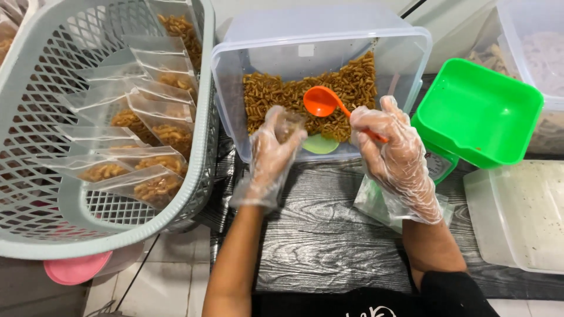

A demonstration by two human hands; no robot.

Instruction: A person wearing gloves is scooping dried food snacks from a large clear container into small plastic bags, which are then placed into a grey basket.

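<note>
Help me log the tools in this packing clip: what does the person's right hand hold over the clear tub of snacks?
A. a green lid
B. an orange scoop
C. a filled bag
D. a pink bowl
B: the right hand grips the orange scoop by its handle above the clear tub.

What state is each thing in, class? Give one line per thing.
Clear tub: tilted, open, partly filled with snacks.
Orange scoop: held, bowl over the snacks.
Right hand: gloved, gripping the scoop handle.
Left hand: gloved, holding a small bag.
Basket: holding filled bags.
Green tray: empty, tilted.
</note>
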